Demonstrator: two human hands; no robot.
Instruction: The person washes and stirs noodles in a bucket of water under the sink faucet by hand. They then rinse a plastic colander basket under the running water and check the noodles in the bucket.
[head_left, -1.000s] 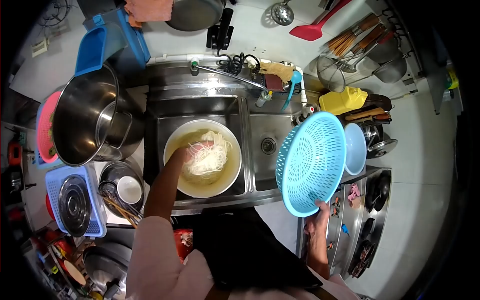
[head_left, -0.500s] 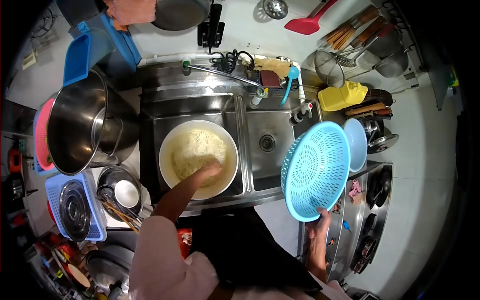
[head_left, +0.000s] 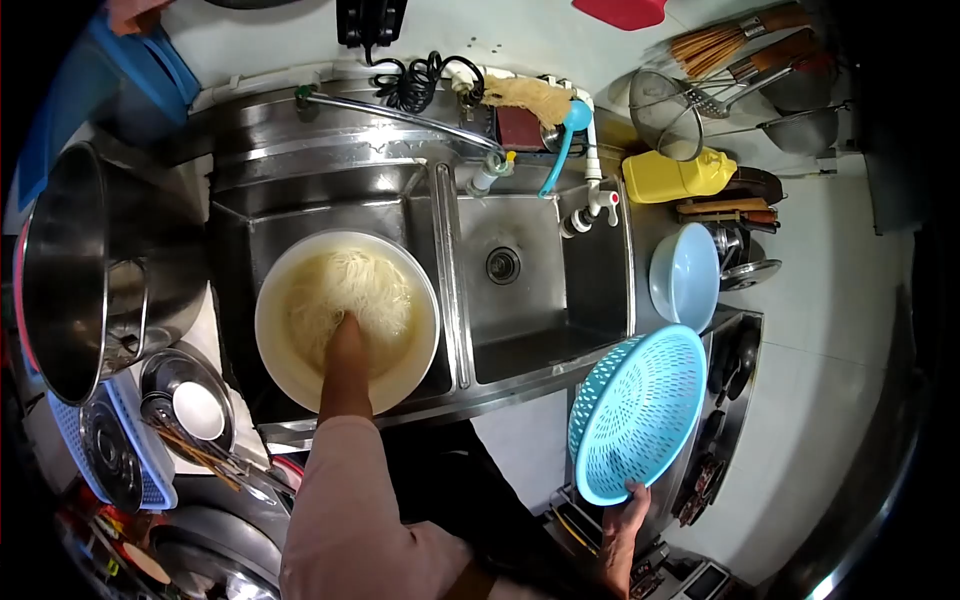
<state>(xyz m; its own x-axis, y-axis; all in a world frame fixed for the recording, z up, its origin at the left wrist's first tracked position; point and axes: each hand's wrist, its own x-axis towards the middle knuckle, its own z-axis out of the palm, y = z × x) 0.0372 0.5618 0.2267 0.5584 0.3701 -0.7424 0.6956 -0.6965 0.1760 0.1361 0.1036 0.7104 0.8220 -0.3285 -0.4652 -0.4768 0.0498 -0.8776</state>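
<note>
A round white tub (head_left: 270,350) stands in the left sink basin, holding pale thin noodles (head_left: 372,290) in cloudy, yellowish liquid. My left hand (head_left: 348,338) is plunged into the noodles. Its fingers are hidden there, so I cannot tell whether they grip any. At the right, my right hand (head_left: 628,508) holds the lower rim of a light-blue plastic colander (head_left: 645,410). The colander is tilted, and only its slotted inside and part of its outer wall show. It hangs in front of the counter, apart from the tub.
The right sink basin (head_left: 515,310) has a drain and a tap (head_left: 600,205). A pale-blue bowl (head_left: 688,275) and a yellow jug (head_left: 680,175) sit to its right. A large steel pot (head_left: 65,290) and a tray of dishware (head_left: 150,465) stand at left.
My left hand has gone deeper into the noodles, its fingers now out of sight. The colander in my right hand has moved lower and toward me. The whole view has shifted.
</note>
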